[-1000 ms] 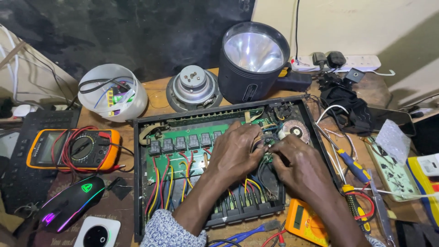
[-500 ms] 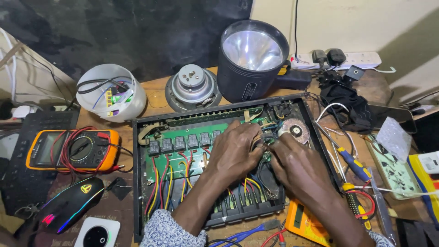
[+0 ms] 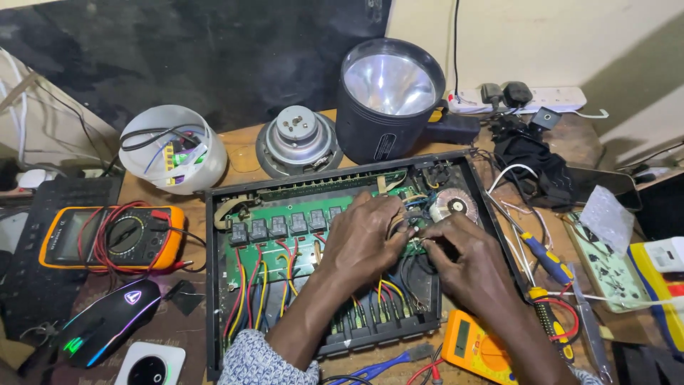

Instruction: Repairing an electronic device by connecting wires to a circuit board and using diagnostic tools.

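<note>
Little has been moved since the earlier frames: both hands are kept inside the open chassis (image 3: 214,285), and only the view has been shifted slightly. Left hand (image 3: 363,239) is laid over the green board (image 3: 278,249) in the chassis's middle, its fingers (image 3: 390,222) curled together towards a bundle of wires (image 3: 412,207); whether anything is pinched cannot be told. Right hand (image 3: 463,260) is set just right of it, fingers drawn together at the same spot, touching the left hand's fingertips, their grip also hidden. A copper coil (image 3: 454,204) is seen in the chassis's back right corner. Behind the chassis a black lamp (image 3: 388,100), a speaker (image 3: 298,142) and a white bowl (image 3: 171,150) of wires are stood on the counter (image 3: 242,160). Left of the chassis an orange meter (image 3: 107,239) and a mouse (image 3: 107,321) are placed; at its right edge screwdrivers (image 3: 545,260) are laid, and a second meter (image 3: 477,349) is set at its front right corner.
</note>
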